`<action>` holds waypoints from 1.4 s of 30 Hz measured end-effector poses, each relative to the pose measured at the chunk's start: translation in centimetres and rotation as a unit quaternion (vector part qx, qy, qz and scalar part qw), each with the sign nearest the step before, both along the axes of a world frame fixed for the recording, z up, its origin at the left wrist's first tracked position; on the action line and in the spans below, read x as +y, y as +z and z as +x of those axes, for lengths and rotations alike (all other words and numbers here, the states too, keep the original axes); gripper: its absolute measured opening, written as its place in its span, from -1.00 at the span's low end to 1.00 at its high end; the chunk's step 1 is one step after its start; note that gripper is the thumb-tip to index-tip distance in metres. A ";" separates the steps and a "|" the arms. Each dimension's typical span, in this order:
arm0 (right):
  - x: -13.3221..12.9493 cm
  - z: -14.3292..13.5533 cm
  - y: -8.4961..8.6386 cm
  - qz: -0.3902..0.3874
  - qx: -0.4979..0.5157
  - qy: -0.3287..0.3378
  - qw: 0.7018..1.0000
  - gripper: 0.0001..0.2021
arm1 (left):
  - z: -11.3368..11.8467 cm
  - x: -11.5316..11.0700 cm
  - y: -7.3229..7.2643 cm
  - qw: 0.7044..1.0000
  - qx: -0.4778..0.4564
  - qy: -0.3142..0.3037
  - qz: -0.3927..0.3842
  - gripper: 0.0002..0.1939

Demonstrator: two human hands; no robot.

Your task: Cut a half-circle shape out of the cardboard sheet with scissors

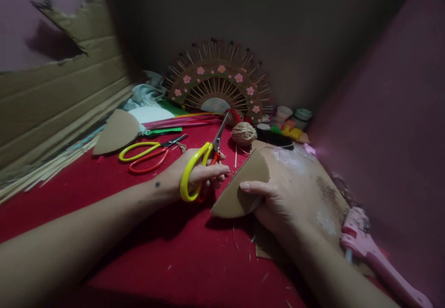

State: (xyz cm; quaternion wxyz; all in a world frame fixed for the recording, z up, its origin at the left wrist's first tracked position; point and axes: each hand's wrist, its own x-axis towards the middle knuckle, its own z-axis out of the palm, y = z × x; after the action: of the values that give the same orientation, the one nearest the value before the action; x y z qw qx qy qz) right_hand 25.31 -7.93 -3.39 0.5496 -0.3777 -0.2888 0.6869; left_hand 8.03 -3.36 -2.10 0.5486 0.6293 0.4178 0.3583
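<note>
My left hand [196,171] is wrapped round scissors [190,174] with yellow and red handles, and their blades point up and away from me. Between the thumb and fingers of my right hand [278,201] is a half-round piece of cardboard [231,199], tilted with its straight edge towards the left hand. The blades are apart from the cardboard. A second pair of scissors [148,157] lies on the red cloth [163,248] left of my hands. Beyond the right hand sits a ball of twine [244,133]. The fingers under the cardboard are hidden.
A decorated stick fan [221,69] with pink flowers stands at the back. On the left are another cardboard piece [118,132] and thin sticks [55,162]. At right, a stained board [302,173] and a pink glue gun [378,257] lie near the wall, with small tubs [301,116] behind.
</note>
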 end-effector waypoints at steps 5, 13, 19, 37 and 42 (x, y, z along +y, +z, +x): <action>0.2 0.0 0.0 0.024 0.018 -0.029 0.999 -0.57 | -0.1 -0.4 0.1 0.997 0.022 -0.049 -0.056 -0.65; 0.3 0.1 0.5 0.049 0.042 -0.058 0.996 -0.55 | -0.2 -0.9 0.5 0.996 0.012 -0.083 -0.007 -0.65; -0.4 -0.2 0.1 0.031 -0.004 0.012 0.999 -0.54 | -0.3 -1.2 0.9 0.995 0.039 -0.010 0.094 -0.67; 1.2 1.4 1.5 0.071 0.076 -0.152 0.983 -0.61 | -1.8 -1.0 2.4 0.862 0.418 -0.098 0.270 -0.52; 1.4 1.9 1.3 0.092 0.073 -0.139 0.983 -0.59 | -2.0 -0.7 1.6 0.855 0.423 -0.085 0.287 -0.54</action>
State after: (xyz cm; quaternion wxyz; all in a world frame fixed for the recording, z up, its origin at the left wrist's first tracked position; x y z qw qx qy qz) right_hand 27.17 -6.52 -2.10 0.6913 -0.3112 -0.2548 0.6002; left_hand 6.02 -4.09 -0.46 0.1427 0.8827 0.4332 0.1133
